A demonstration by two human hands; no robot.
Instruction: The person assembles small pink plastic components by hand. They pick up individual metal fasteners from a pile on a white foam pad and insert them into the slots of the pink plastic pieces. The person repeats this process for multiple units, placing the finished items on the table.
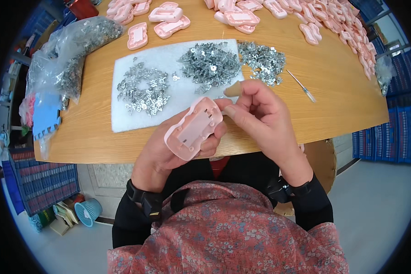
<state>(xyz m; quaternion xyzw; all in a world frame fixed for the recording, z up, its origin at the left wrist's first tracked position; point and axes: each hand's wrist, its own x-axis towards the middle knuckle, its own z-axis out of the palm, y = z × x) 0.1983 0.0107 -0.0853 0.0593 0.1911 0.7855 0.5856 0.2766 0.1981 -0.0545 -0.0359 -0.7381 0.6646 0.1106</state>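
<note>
While the left hand [169, 155] cradles a pink plastic casing [194, 129] at frame centre, fingers curled around it, the right hand [255, 114] pinches at its upper end; small metal clips [210, 64] lie heaped on the white foam pad [123, 123] above, on the table [338, 91].

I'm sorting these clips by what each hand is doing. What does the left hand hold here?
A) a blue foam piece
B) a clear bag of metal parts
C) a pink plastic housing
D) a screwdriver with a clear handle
C: the left hand cups the pink plastic housing over the table edge, while the right hand touches its upper end with the fingertips; the screwdriver lies apart on the wood.
</note>
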